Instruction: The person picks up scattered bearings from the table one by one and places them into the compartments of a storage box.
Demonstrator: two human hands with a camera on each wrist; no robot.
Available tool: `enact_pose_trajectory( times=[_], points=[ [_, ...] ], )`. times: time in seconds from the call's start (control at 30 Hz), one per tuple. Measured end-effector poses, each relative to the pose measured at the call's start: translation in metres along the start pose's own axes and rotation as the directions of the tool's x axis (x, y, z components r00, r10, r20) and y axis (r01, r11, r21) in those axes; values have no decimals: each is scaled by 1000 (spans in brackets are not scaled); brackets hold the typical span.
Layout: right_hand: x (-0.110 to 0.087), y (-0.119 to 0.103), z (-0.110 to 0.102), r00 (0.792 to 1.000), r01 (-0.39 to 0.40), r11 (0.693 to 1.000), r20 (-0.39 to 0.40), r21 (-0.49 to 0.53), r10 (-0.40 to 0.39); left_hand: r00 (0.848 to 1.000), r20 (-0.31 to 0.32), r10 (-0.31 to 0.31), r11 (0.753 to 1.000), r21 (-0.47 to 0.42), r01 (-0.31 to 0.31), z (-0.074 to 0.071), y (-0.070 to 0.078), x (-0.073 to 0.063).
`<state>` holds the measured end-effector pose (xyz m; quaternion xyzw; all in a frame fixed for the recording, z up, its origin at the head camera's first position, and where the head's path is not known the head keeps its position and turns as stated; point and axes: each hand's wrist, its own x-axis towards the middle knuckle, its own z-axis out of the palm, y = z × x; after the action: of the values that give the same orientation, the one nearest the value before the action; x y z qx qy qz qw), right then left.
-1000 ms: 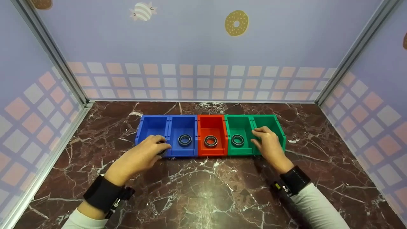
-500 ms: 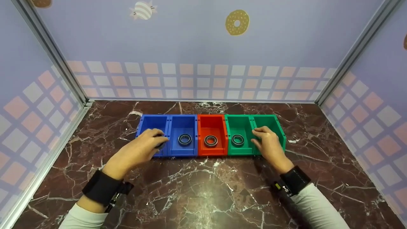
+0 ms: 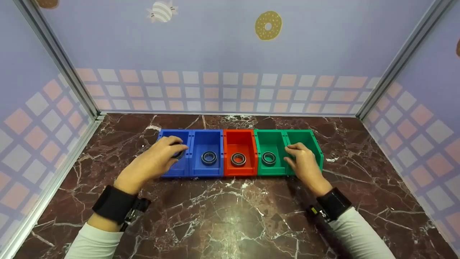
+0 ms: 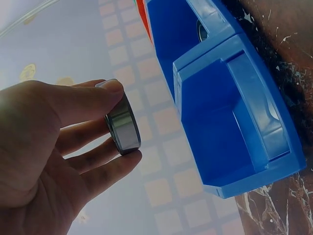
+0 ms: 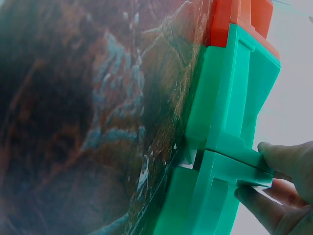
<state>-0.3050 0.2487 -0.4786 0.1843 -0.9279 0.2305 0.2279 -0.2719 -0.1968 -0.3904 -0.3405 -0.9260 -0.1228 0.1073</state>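
Note:
My left hand [image 3: 152, 160] pinches a bearing [image 4: 122, 126] between thumb and fingertips. In the left wrist view it is a shiny metal ring held on edge, beside the leftmost blue bin [image 4: 220, 129]. From the head view, the hand is over that bin and covers most of the bearing. On the right, my right hand [image 3: 304, 163] pinches the adjoining side walls of the two green bins [image 5: 239, 169], thumb on one side and fingers on the other. Single bearings lie in the second blue bin [image 3: 208, 158], the red bin [image 3: 238, 159] and the left green bin [image 3: 268, 158].
The bins stand joined in a row on a dark red marbled table [image 3: 222, 216]. Behind them rises a patterned back wall [image 3: 215, 54], with side walls at left and right. Each wrist wears a black strap [image 3: 115, 205].
My left hand has moved up and slightly left, from the front edge of the leftmost blue bin to over it, still pinching the bearing. The right hand has stayed in place.

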Motion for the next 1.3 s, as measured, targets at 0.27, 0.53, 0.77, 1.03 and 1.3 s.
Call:
enact_pose_trajectory(
  times=[0.27,0.53,0.77,1.03,1.3],
  points=[
    [0,0,0,1000,3,1000,7,-8,-3,999,10,-54,998,-37,54,3,-15,5],
    [1,1,1,1000,-2,1000,1,-6,2,998,3,-65,997,-31,65,7,-24,10],
    [1,0,2,1000,9,1000,-14,-20,-10,996,17,-87,995,-43,88,10,-30,10],
    [2,0,1,1000,6,1000,-16,-29,-7,994,21,-112,992,-52,112,17,-41,10],
    [1,0,1,1000,1,1000,-7,-24,-1,993,3,-116,992,-57,116,24,-47,9]
  ],
)
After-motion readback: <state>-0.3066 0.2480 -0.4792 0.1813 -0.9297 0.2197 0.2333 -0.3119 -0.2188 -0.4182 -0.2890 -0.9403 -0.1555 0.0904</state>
